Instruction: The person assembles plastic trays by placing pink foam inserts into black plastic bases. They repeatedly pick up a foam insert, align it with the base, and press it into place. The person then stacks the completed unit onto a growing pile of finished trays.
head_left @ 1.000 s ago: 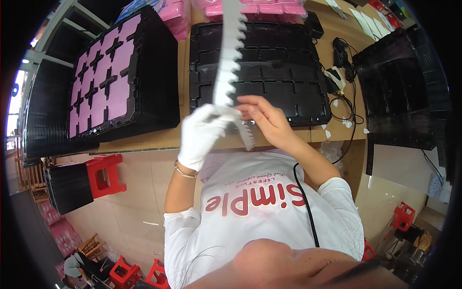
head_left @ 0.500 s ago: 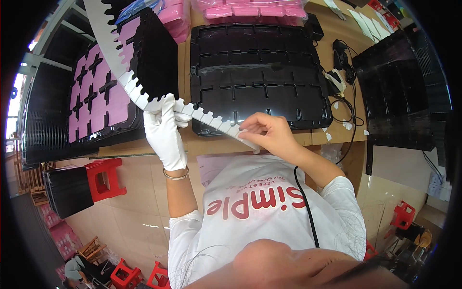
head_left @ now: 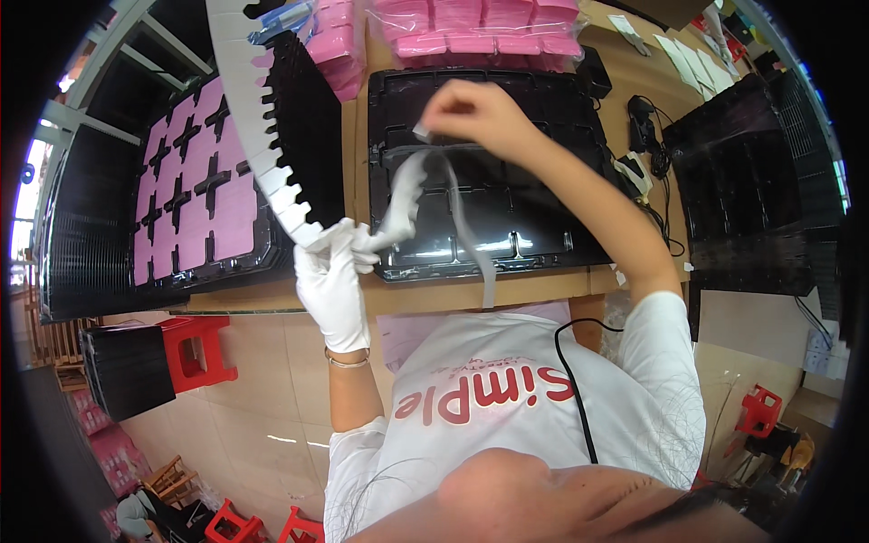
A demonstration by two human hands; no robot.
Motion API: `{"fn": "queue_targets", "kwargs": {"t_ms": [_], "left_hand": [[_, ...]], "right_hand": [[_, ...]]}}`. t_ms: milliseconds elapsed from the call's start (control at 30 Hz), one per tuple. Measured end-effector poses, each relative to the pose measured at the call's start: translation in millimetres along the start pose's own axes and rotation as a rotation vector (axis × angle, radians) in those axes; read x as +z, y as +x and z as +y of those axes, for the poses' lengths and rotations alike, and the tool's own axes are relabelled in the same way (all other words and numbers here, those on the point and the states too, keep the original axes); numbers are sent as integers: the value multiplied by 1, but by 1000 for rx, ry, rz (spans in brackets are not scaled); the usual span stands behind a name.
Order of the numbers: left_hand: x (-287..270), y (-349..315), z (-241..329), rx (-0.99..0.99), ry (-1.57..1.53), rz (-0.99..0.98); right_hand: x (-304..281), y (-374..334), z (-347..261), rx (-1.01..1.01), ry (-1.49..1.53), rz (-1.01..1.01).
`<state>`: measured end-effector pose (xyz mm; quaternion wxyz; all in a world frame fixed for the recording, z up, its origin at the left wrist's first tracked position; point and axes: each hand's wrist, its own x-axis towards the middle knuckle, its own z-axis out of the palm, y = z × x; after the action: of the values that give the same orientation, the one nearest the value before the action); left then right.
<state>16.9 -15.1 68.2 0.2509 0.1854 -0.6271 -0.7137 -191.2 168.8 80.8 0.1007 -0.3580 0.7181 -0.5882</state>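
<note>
A long white strip [head_left: 282, 190] with a notched edge runs down from the upper left. My left hand [head_left: 333, 285], in a white glove, is closed around it. Beyond the glove its end [head_left: 405, 201] curls upward, smeared by motion. From the top of that curl a thin translucent band [head_left: 463, 226] hangs down past the tray's front edge. Over the black compartment tray [head_left: 534, 204] is my bare right hand [head_left: 478, 113], fingertips pinched on a small white piece [head_left: 422, 133]. Whether this piece joins the strip, I cannot tell.
Left stands a stack of black trays [head_left: 312, 136], beside a tray with pink pieces [head_left: 195, 195]. Pink bagged packs [head_left: 489, 27] lie at the back. A black adapter with cables [head_left: 641, 118] is on the right, before more black trays [head_left: 742, 181]. A red stool [head_left: 197, 353] stands below left.
My right hand has moved up and away, over the tray, with a small white piece. The strip's straight free end has curled upward, and a thin band now hangs. My left hand shifted slightly right.
</note>
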Motion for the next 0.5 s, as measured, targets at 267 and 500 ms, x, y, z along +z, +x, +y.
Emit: {"fn": "queue_targets", "kwargs": {"t_ms": [267,500], "left_hand": [[-11,0,-2,-57,12,-48],[-11,-1,-3,-142,32,-98]], "right_hand": [[-7,119,96,400,-386,-47],[6,116,109,167,-737,99]]}}
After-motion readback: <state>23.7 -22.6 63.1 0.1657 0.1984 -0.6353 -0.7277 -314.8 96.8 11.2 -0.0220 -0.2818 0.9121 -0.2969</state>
